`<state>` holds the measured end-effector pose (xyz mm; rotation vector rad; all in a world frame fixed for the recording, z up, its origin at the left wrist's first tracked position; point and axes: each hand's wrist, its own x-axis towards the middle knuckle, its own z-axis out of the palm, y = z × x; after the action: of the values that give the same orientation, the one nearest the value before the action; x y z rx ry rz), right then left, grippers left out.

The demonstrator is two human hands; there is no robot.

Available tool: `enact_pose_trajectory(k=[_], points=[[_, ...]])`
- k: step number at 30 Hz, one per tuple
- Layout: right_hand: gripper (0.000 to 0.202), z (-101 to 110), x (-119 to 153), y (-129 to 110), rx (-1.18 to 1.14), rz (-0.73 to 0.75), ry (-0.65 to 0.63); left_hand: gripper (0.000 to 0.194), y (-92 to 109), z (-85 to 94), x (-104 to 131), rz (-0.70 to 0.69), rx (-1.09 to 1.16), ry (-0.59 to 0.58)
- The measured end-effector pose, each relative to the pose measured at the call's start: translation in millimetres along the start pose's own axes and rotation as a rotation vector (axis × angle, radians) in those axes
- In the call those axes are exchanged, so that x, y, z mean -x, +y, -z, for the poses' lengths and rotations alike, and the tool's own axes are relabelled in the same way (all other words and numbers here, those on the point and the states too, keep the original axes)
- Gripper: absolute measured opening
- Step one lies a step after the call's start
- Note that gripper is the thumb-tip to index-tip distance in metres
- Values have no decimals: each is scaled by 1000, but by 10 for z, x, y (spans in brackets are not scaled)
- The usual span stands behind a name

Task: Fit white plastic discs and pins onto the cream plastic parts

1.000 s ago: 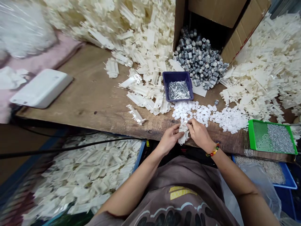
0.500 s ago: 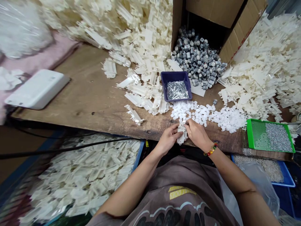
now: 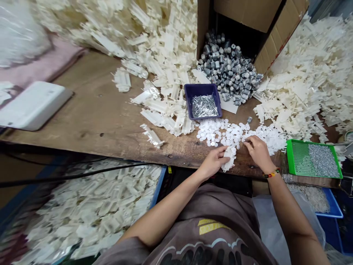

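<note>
At the table's front edge my left hand [image 3: 215, 162] is closed on a flat white plastic part [image 3: 228, 160], pinched between thumb and fingers. One end of that part lies against a loose spread of small white plastic discs [image 3: 233, 133]. My right hand [image 3: 258, 150], with a beaded bracelet at the wrist, is off the part and at the near side of the discs. Its thumb and fingertips come together there; whether a disc is between them is too small to make out.
Behind the discs stands a purple bin [image 3: 188, 106] of metal pins. Small metal motors [image 3: 230, 70] spill from a cardboard box [image 3: 278, 40]. A green tray [image 3: 299, 169] holds tiny metal pieces. White plastic parts [image 3: 303, 88] are heaped around; a cable [image 3: 82, 176] crosses front left.
My right hand has left the white plastic part and moved right to the discs. The left hand, still holding the part, has shifted right. The view has turned slightly.
</note>
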<state>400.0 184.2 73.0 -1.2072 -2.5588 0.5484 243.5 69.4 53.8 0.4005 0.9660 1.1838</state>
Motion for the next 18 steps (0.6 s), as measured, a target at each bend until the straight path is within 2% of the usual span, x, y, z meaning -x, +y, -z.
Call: enact_pose_trajectory(k=[4, 6, 11, 18], points=[[13, 50, 26, -109, -432, -156, -80, 57, -57, -14, -83, -88, -47, 48], [14, 59, 53, -193, -550, -197, -138, 57, -82, -15, -103, -105, -66, 72], [5, 22, 60, -383, -479, -143, -91, 57, -104, -24, -103, -137, -113, 113], [13, -31, 70, -429, -331, -102, -52, 59, -64, -17, -72, -152, -62, 126]])
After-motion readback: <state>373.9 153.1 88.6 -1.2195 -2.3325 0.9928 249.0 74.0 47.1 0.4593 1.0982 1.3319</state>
